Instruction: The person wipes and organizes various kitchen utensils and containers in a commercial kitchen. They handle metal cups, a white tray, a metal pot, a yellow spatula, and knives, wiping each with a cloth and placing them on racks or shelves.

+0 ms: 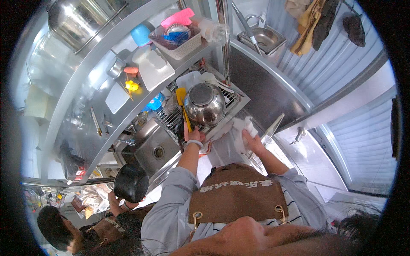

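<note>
My left hand [196, 136] is closed around the lower handle of a yellow spatula [183, 104]. A pink strip [186, 129], perhaps another utensil's handle, lies along the same fingers. Just beyond this hand, an upturned stainless steel mixing bowl [206, 104] rests on a wire drying rack [232, 100]. White spoon-like utensils [213, 78] and a white plastic container [189, 79] sit behind the bowl. In my right hand [253, 141] is a crumpled white cloth or paper towel [242, 132], held to the right of the rack's front corner.
A steel sink [139, 163] lies left of my left arm. Nearby, a co-worker [105, 227] holds a black round pan [131, 183]. Overhead, a steel shelf [93, 96] carries a plastic basket [182, 48]. A steel post [223, 41] rises behind the rack; a steel counter [256, 86] extends right.
</note>
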Demonstrator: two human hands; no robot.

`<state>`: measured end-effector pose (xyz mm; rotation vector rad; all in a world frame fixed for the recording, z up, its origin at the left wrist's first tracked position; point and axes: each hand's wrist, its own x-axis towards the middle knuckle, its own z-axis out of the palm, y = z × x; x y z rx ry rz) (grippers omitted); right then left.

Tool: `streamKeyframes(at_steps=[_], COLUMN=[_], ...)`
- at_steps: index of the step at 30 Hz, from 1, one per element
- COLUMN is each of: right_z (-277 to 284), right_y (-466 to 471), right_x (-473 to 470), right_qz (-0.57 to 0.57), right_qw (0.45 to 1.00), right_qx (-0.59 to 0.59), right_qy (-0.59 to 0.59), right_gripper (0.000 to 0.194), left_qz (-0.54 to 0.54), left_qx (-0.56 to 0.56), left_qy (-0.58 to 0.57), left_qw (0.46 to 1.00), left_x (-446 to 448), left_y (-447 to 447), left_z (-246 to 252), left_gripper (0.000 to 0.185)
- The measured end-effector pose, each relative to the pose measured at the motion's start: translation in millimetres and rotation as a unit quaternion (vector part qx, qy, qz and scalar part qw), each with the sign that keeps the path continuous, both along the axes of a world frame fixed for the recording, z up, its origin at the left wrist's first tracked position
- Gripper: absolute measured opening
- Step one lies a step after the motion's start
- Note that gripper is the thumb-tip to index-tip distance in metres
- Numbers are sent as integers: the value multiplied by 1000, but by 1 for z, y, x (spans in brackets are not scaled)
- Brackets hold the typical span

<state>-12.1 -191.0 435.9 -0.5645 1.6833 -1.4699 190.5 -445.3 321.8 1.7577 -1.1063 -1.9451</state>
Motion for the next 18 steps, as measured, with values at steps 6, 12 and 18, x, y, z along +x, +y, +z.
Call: streamKeyframes(at_steps=[6, 12, 18], right_z=[23, 51, 82], right_y=[-114, -153, -220], right_x=[-24, -20, -7], right_qz=[-48, -17, 136], right_qw=[996, 993, 858], right_qx=[-67, -114, -101], right_qy=[-28, 19, 485], right_gripper=[42, 40, 66], left_qz=[227, 234, 268], left_qx=[175, 218, 255], left_qy=[218, 213, 202], left_qw=[933, 923, 907], left_x=[-29, -52, -54], left_y=[12, 8, 9], left_z=[-8, 5, 20], left_gripper=[54, 54, 46])
